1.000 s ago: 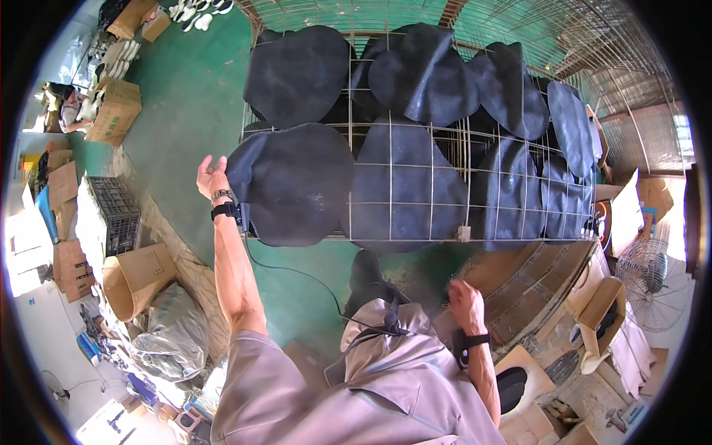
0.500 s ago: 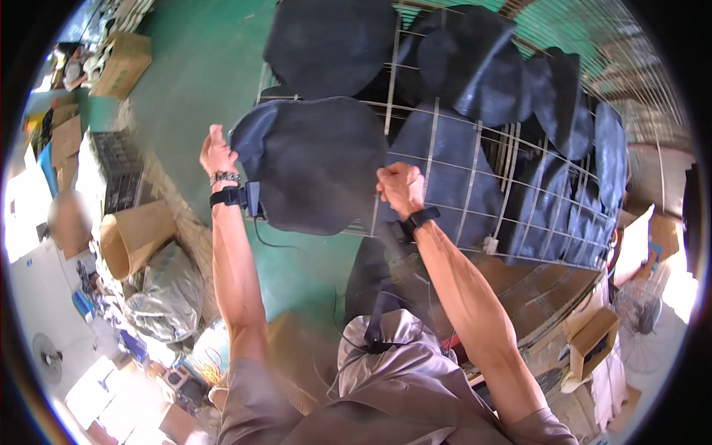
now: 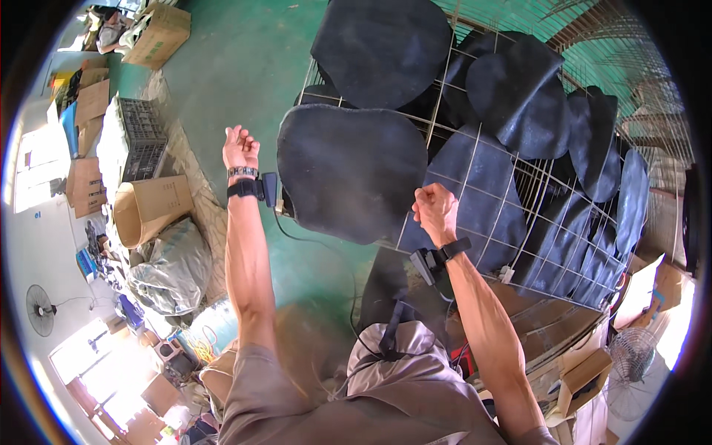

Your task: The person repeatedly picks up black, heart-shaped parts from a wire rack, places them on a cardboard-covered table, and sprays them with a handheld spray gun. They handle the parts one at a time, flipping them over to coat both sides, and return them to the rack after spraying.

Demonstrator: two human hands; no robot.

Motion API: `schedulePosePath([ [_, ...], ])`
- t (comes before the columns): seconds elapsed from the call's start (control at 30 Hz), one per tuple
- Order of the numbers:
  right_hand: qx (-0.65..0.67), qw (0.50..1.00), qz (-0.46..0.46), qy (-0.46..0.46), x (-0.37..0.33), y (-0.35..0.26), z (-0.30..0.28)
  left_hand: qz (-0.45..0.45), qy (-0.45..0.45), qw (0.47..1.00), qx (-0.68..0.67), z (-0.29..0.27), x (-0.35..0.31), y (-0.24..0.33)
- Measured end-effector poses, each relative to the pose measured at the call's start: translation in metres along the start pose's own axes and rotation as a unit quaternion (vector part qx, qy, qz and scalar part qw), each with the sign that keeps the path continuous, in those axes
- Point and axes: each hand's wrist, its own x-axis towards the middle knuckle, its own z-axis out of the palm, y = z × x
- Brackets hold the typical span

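Observation:
A dark rubbery sheet with a rounded outline (image 3: pixel 352 174) lies flat over the near left part of a wire rack (image 3: pixel 512 175). Left of it, my left hand (image 3: pixel 241 148) is open, its fingers loosely bent and clear of the sheet. My right hand (image 3: pixel 436 210) is closed at the sheet's right edge; whether its fingers pinch that edge is hidden. Another dark sheet (image 3: pixel 382 52) covers the rack farther back. More sheets, such as a folded one (image 3: pixel 515 96), drape over the bars to the right. Each wrist wears a black strap with a small box.
A green floor (image 3: pixel 222 81) spreads left of the rack. Along the left are an open cardboard box (image 3: pixel 152 208), a plastic crate (image 3: pixel 143 132) and a clear plastic bag (image 3: pixel 174 274). A standing fan (image 3: pixel 630 356) is at the right. A person (image 3: pixel 111 33) is at the far upper left.
My left hand has let go of the sheet's left edge and opened. The sheet's raised left corner now lies flat. The whole view has shifted, so the rack appears farther right and lower.

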Motion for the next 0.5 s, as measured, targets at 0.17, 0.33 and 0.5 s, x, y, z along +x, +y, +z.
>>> schedulePosePath([
  [0.17, 0.112, 0.991, 0.037, -0.060, -0.002, 0.005, -0.014, 0.024, -0.070, 0.996, -0.052, 0.002, -0.068, 0.018],
  [0.33, 0.246, 0.965, -0.001, -0.094, -0.003, 0.026, -0.020, 0.042, -0.128, 0.988, -0.073, -0.012, -0.157, 0.025],
  [0.5, 0.160, 0.984, -0.043, -0.073, -0.035, 0.023, -0.045, -0.035, -0.239, 0.959, -0.148, 0.014, -0.247, 0.004],
])
